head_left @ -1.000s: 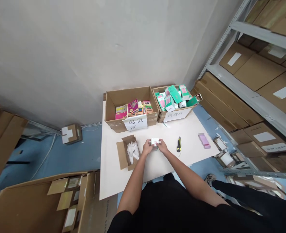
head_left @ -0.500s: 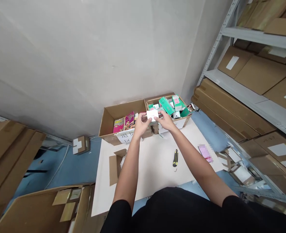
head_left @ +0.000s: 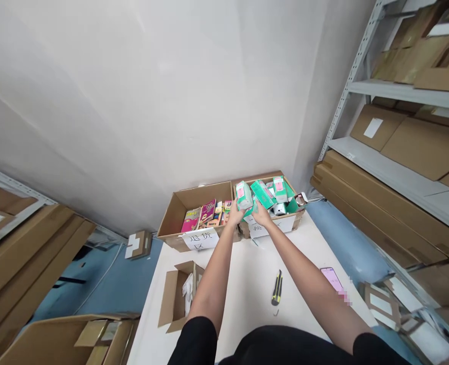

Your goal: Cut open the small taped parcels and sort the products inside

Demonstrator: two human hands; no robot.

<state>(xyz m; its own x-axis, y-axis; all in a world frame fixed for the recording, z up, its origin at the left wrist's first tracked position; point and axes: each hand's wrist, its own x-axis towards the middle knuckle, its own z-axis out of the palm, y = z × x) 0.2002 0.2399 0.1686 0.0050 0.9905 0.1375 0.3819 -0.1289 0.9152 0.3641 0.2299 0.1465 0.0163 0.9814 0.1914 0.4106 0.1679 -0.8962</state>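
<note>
A small green-and-white box (head_left: 243,195) with a pink label is between my two hands, over the front wall of the right carton (head_left: 292,223). My left hand (head_left: 235,214) grips its lower left side, and my right hand (head_left: 261,215) grips low on its right side; some fingers are hidden. Just beyond my right hand, a green box (head_left: 263,194) lies tilted on other boxes in that carton. Another green box (head_left: 280,189) with a pink label stands behind it. To the left, an open carton (head_left: 171,242) with a paper sign holds pink booklets (head_left: 208,211) and small packs.
On the white table (head_left: 243,284) lie a yellow-and-black utility knife (head_left: 276,288) and a phone (head_left: 331,278). A small open carton (head_left: 170,299) with white filling stands at the left. Shelves with cartons (head_left: 418,137) line the right, and a large carton (head_left: 53,337) sits lower left.
My hands have turned the small box, so its green side and pink label now show instead of a white face. My view has tilted up, and the table appears lower.
</note>
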